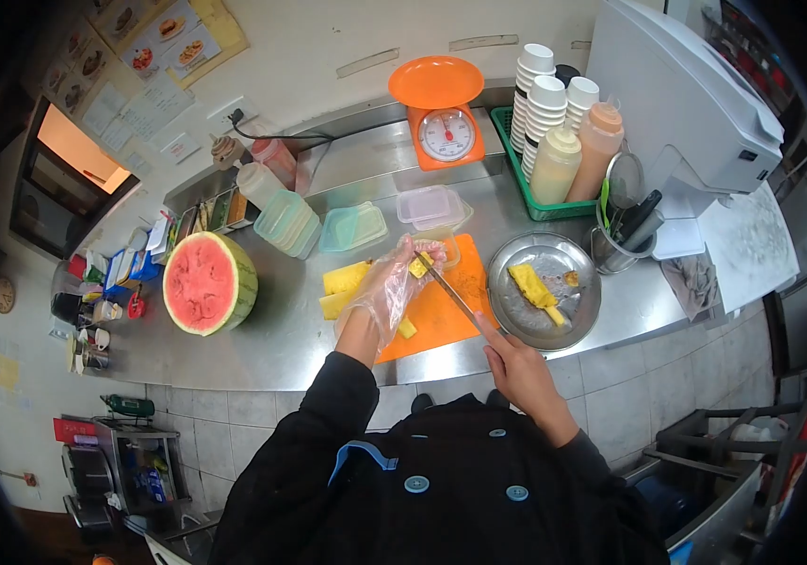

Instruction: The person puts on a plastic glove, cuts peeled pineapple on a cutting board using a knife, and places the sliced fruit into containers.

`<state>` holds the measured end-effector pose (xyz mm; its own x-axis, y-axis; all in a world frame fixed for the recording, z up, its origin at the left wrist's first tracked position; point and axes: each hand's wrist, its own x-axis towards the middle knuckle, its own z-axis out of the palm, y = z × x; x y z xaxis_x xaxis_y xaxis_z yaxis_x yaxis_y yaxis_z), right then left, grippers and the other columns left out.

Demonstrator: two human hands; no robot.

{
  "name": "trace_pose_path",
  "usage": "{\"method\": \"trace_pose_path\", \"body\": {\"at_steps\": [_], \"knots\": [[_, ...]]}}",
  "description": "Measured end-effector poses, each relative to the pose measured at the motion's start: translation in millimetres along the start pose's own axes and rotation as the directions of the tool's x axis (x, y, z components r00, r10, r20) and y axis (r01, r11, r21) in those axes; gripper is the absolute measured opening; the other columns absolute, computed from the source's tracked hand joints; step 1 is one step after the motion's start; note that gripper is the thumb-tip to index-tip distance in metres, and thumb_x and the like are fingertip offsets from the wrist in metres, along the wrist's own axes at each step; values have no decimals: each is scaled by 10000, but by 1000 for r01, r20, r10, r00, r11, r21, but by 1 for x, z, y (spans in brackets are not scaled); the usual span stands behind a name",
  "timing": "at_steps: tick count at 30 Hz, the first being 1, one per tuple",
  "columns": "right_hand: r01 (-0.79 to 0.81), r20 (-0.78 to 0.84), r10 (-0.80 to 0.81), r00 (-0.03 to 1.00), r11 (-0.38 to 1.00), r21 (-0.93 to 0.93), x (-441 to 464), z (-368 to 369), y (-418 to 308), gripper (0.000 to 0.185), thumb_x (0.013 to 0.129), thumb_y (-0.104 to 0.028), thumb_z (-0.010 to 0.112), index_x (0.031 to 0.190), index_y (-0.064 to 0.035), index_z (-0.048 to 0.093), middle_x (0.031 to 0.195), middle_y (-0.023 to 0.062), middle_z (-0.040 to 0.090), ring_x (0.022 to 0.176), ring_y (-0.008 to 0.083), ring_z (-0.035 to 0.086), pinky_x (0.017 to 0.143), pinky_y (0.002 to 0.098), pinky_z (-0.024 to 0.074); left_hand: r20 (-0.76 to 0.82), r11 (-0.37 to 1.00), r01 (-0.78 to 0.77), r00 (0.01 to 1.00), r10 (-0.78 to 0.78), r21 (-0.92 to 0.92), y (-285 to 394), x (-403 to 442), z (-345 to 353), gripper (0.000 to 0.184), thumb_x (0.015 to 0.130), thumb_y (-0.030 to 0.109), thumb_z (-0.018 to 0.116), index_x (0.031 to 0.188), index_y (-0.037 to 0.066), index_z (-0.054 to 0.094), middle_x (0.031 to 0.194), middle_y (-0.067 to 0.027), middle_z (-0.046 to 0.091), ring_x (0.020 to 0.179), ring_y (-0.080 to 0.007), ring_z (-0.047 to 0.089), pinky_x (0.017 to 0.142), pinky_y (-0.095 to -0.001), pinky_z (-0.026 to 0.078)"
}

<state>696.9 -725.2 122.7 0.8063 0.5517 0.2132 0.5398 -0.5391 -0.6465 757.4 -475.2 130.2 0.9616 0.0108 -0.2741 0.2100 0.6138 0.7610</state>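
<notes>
My left hand [392, 287], in a clear plastic glove, pinches a small yellow piece of pineapple [420, 266] above the orange cutting board [464, 282]. My right hand, bare [521, 375], is wrapped round the handle of a knife [452, 296]. Its blade points up and left, with the tip at the pineapple piece. Just beyond the fingers is a clear plastic container [448, 247], partly hidden by my left hand. Larger pineapple chunks [345, 279] lie left of that hand. A round metal plate [499, 320] on the right bears pineapple trimmings [530, 286].
A cut watermelon [203, 282] stands at left. Stacked plastic tubs [288, 224] and lids [354, 228] are behind. An orange scale [446, 137], a green basket [554, 212] with cups and sauce bottles, and a metal utensil pot [618, 256] line the back and right.
</notes>
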Motion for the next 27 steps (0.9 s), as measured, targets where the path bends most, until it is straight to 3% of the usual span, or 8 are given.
{"method": "trace_pose_path", "body": {"at_steps": [6, 13, 15, 19, 22, 24, 25, 27], "knots": [[5, 16, -4, 1000, 1000, -21, 13, 7, 4, 574, 911, -110, 548, 1457, -180, 387, 734, 183, 578, 624, 379, 609, 601, 468, 507, -134, 999, -27, 991, 22, -39, 4, 5, 7, 481, 964, 391, 528, 1085, -71, 592, 1097, -134, 593, 1026, -219, 593, 971, -330, 515], [-75, 66, 81, 995, 994, -85, 24, 30, 17, 616, 902, -86, 571, 1470, -207, 365, 791, 204, 594, 684, 402, 611, 641, 473, 497, -65, 998, -46, 997, 50, 52, 6, 18, 2, 496, 957, 373, 577, 1198, -59, 538, 1134, -127, 596, 1058, -212, 589, 980, -348, 494], [-55, 64, 52, 997, 997, 49, 31, 40, 30, 596, 909, -113, 556, 1469, -206, 374, 866, 213, 635, 680, 370, 635, 649, 451, 517, 21, 941, -112, 994, 111, 321, 8, 18, 2, 429, 945, 234, 606, 1253, -47, 508, 1168, -132, 596, 1065, -224, 592, 962, -337, 492], [103, -123, -59, 991, 916, 388, 44, 57, 51, 586, 916, -122, 564, 1466, -218, 387, 991, 240, 658, 679, 322, 643, 660, 415, 507, -10, 961, -73, 997, 78, 266, 19, 33, -21, 393, 920, 116, 580, 1277, -29, 504, 1186, -136, 598, 1049, -230, 602, 946, -319, 486], [-252, 139, 211, 968, 827, 502, 46, 39, 48, 571, 924, -123, 566, 1462, -218, 400, 1018, 206, 682, 575, 213, 599, 585, 350, 487, -55, 973, -55, 996, 69, 225, 26, 37, -26, 401, 912, 143, 607, 1266, -18, 510, 1190, -133, 598, 1046, -207, 604, 928, -301, 483], [-419, 266, 324, 908, 712, 564, 46, 25, 43, 576, 925, -114, 567, 1466, -211, 396, 840, 99, 668, 492, 114, 492, 498, 301, 446, -103, 896, -96, 983, 155, 434, 28, 37, -24, 387, 895, 183, 645, 1191, -46, 548, 1151, -126, 619, 937, -217, 642, 856, -312, 524], [-421, 269, 324, 907, 711, 563, 45, 25, 46, 576, 925, -114, 567, 1466, -211, 396, 840, 99, 668, 492, 114, 492, 498, 301, 446, -105, 896, -95, 982, 155, 434, 31, 42, -28, 387, 895, 183, 645, 1191, -46, 548, 1151, -126, 619, 937, -217, 642, 856, -312, 524], [-415, 258, 327, 909, 670, 615, 43, 23, 50, 569, 931, -111, 562, 1468, -201, 394, 735, 20, 575, 453, 75, 425, 442, 265, 398, -101, 663, 54, 994, 33, 747, 44, 56, -29, 341, 860, 253, 709, 1018, -41, 638, 977, -140, 671, 787, -207, 657, 711, -321, 543]]}}
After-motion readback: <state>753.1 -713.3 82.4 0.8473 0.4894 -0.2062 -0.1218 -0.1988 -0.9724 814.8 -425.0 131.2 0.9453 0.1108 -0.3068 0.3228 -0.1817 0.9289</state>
